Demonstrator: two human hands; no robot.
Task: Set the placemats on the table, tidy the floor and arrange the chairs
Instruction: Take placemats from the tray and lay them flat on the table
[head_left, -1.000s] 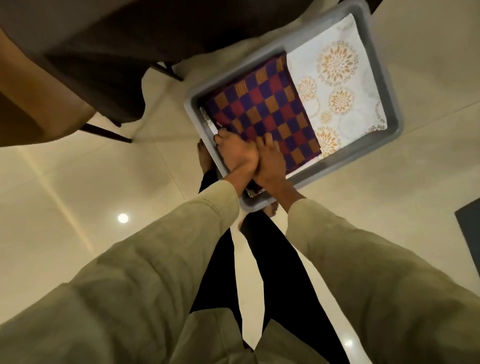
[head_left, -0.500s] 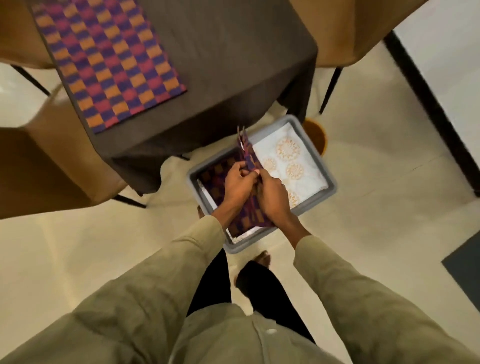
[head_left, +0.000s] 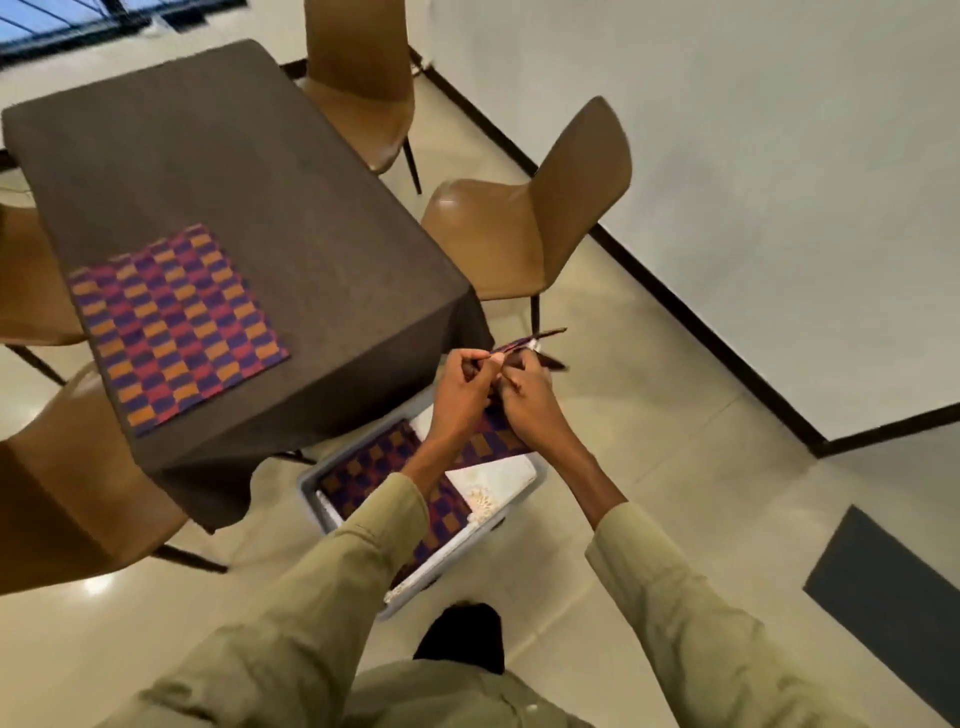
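Partly hidden behind both forearms, the grey plastic bin (head_left: 311, 486) on the floor shows more chequered mats (its far end is cut off by the hands). Above it, the left hand (head_left: 460, 392) and right hand (head_left: 530, 402) pinch one purple-and-orange chequered placemat (head_left: 493, 434), its top edge blurred, just beside the brown-clothed table (head_left: 249, 171).

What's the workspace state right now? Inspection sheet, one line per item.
Surface: table under a dark cloth.
Job's things: checked placemat flat on the table; held placemat lifted above the grey bin, more mats inside.
Clutter: grey bin on the floor.
Hands: left hand and right hand both pinch the held placemat.
Cables: nothing seen.
Surroundings: tan chairs, white wall, dark floor mat.
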